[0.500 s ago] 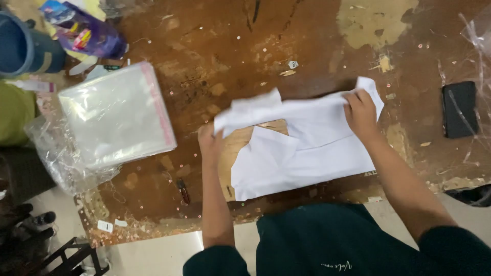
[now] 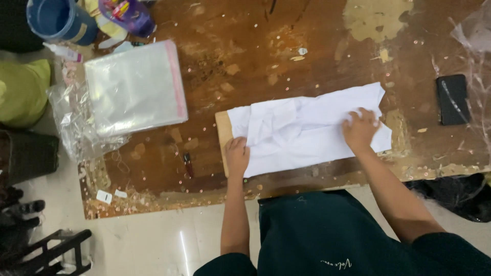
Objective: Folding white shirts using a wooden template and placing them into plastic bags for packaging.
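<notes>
Dark green top, short sleeves, bare forearms

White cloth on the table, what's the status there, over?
Left hand and right hand both flat on the white garment, nothing gripped. Garment spread over a board on the worn table. Small dark tool lies beside it, apart.

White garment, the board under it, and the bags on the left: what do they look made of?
White garment: soft matte cloth, creased. Board: pale, probably cardboard or thin wood, only its edge showing. Bags: clear glossy plastic film with a pink strip.
</notes>
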